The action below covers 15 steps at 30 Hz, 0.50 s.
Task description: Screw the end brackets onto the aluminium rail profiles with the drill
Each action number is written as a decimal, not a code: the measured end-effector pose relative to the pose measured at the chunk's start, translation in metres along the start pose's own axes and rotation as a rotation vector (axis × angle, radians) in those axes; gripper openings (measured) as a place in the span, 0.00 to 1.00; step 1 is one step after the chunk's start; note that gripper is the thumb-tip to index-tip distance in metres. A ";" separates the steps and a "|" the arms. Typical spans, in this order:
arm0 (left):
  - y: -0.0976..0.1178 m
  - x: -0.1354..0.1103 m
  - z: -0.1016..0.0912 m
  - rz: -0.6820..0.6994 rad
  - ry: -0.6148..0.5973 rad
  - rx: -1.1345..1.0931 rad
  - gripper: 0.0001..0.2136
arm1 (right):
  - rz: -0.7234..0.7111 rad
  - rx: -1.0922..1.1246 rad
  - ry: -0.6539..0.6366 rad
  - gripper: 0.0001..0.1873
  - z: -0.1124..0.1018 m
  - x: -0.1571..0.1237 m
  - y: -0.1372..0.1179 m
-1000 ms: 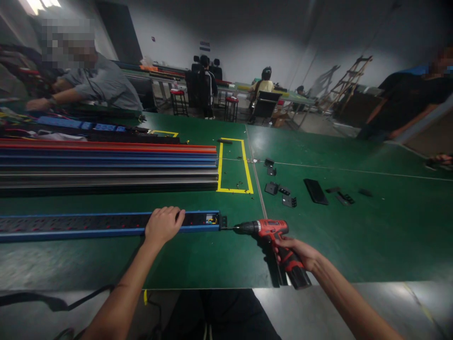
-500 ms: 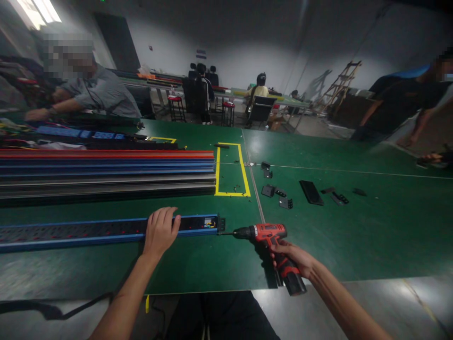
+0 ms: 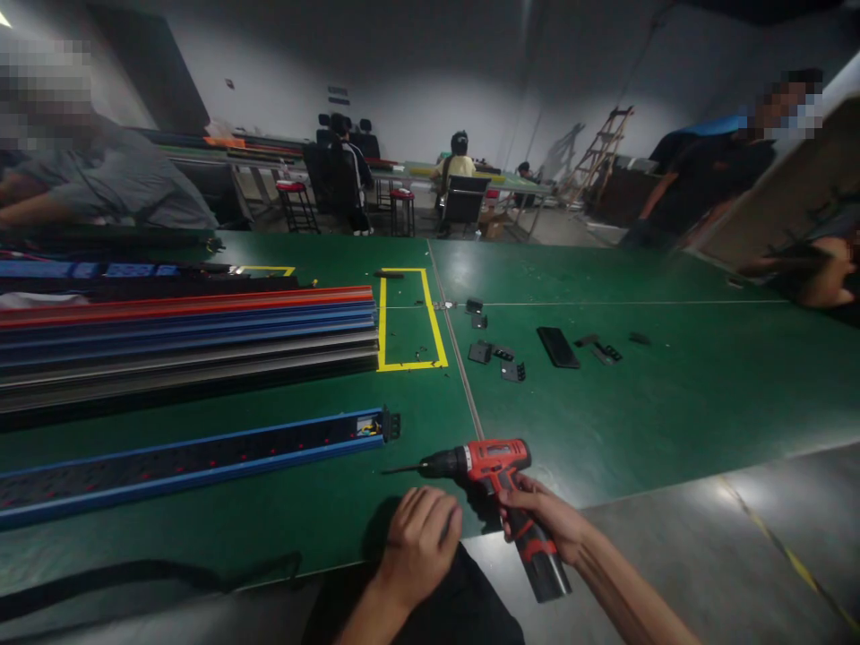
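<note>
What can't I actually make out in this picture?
All in the head view, now:
- The far end of the blue-edged strip: cut off by the left edge.
- What, if anything, the left hand holds: its curled fingers hide the palm.
- Whether the red drill has its trigger pressed: the right hand covers it.
- Where the wires lead: too small.

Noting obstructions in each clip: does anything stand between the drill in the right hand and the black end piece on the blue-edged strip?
Nothing visible does: only green tabletop shows between the bit of the drill and the black end piece. The left hand is on the near side of the bit, outside that gap.
</note>
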<state>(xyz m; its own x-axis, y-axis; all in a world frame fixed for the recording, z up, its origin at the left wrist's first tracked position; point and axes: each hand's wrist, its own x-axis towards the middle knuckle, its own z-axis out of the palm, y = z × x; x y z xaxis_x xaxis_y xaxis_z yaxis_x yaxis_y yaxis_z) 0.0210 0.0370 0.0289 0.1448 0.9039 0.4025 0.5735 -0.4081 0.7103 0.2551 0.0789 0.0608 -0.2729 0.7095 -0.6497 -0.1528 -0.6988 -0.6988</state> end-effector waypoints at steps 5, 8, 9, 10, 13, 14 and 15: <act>0.037 -0.013 0.040 -0.702 -0.022 -0.644 0.20 | -0.077 0.007 0.044 0.22 0.012 -0.013 0.015; 0.048 0.004 0.043 -0.851 0.017 -0.940 0.27 | -0.130 -0.002 0.012 0.24 0.022 -0.019 0.023; 0.050 0.010 0.043 -0.869 0.017 -0.991 0.27 | -0.142 -0.004 0.004 0.25 0.025 -0.021 0.025; 0.052 0.015 0.042 -0.887 0.024 -1.022 0.28 | -0.152 -0.004 0.007 0.26 0.028 -0.023 0.027; 0.057 0.021 0.044 -0.951 0.077 -1.049 0.32 | -0.181 -0.014 0.058 0.25 0.035 -0.024 0.034; 0.058 0.021 0.045 -0.972 0.093 -1.064 0.33 | -0.203 -0.020 0.082 0.25 0.036 -0.023 0.036; 0.060 0.020 0.046 -0.988 0.099 -1.088 0.34 | -0.217 -0.032 0.087 0.24 0.036 -0.022 0.038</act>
<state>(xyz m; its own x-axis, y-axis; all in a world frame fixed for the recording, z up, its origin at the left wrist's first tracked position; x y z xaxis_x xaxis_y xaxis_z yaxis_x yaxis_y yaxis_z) 0.0958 0.0360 0.0526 -0.0163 0.8725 -0.4884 -0.4767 0.4226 0.7709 0.2212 0.0332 0.0592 -0.1535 0.8489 -0.5058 -0.1680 -0.5269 -0.8332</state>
